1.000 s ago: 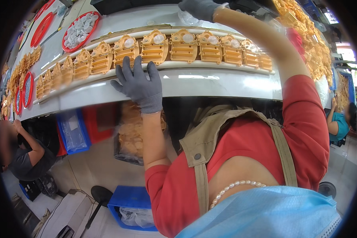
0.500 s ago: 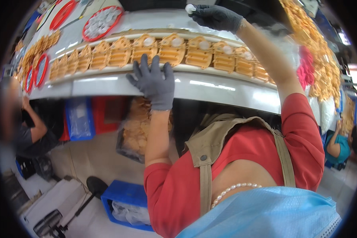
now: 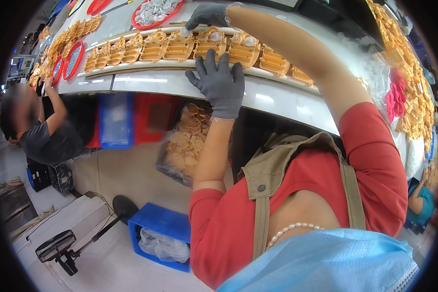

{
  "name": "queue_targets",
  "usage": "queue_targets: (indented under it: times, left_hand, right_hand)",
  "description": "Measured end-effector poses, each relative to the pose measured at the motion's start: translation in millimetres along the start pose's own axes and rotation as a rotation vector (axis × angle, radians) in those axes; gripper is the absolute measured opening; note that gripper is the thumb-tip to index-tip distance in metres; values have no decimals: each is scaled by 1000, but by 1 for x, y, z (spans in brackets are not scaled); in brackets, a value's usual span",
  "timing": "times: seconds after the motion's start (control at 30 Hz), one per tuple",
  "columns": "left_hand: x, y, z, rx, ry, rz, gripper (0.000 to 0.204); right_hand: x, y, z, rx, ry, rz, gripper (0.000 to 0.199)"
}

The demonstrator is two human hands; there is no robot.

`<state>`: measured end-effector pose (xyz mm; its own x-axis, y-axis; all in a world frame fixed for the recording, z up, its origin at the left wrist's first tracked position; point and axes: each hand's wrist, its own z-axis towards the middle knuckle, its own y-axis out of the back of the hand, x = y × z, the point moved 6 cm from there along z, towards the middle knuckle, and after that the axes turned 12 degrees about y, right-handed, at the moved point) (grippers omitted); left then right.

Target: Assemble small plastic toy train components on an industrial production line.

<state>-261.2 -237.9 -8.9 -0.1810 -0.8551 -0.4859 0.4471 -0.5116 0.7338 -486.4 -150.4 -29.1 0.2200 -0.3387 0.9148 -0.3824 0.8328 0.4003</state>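
In the head view, a row of orange plastic parts (image 3: 153,46) sits on a long white table (image 3: 151,80), in front of the person. The parts stand side by side between two pale rails. A few of them, near the hands, have a clear, round piece (image 3: 248,41) at the top.

The left hand (image 3: 219,85) wears a gray glove. Its fingers are spread and let go, and the tips lie over the near edge of the row. The right hand (image 3: 207,17) has a gray glove too. It bends down at the far edge, and its fingertips are right by a small whitish piece (image 3: 185,32) on one part. You cannot tell if those fingers pinch it or just touch it.

Just past the row, a red tray (image 3: 142,26) holds lots of white bits. Over on the right is a big heap of orange parts (image 3: 416,92), with a pink cloth (image 3: 395,95) beside it. Under the table, a box holds more orange pieces (image 3: 187,141).
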Motion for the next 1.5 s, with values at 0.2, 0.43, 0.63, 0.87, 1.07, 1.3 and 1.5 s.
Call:
queue_targets:
  times: [0.2,0.43,0.63,0.87,1.07,1.3,1.5]
  left_hand:
    - [-24,-7,5,-2,-95,-108,35]
    - [-7,4,2,-22,-54,-74,35]
    - [9,2,-1,-54,1,-22,31]
    - [-6,3,2,-48,-36,-42,30]
    - [-7,1,2,-50,-42,-48,30]
    - [-7,3,2,-34,-31,-74,29]
    - [-7,2,3,-10,-47,-92,33]
  right_hand:
    - [-74,45,40,133,617,-642,16]
    - [-39,-9,44,151,67,-715,20]
    - [-2,-30,30,86,304,-617,20]
    - [61,-18,-27,10,37,-474,34]
    - [80,-22,-37,-12,168,-870,32]
    - [84,-32,-36,71,103,-814,32]
    - [83,-35,-29,5,222,-713,36]
